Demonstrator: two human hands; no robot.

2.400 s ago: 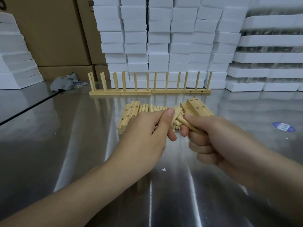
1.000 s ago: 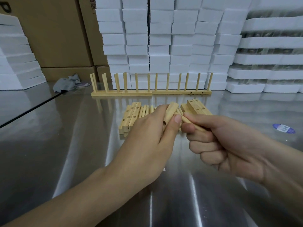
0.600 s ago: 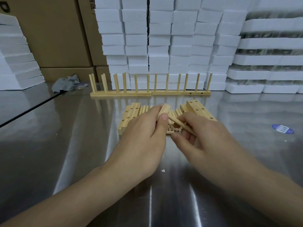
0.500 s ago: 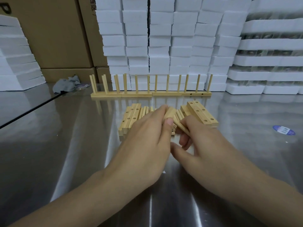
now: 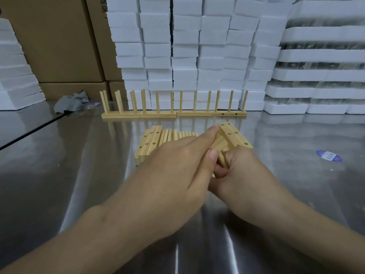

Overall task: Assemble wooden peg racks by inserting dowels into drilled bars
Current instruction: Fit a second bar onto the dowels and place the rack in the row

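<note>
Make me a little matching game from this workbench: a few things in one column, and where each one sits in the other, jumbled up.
Things:
1. assembled peg racks
2. grey cloth
3. blue sticker
4. loose dowels

Places:
A. lying between two stacks of drilled bars
B. standing in a row at the back of the table
C. crumpled at far left, before the cardboard boxes
D. flat on the table, far right

Pairs: 1-B, 2-C, 3-D, 4-A.
</note>
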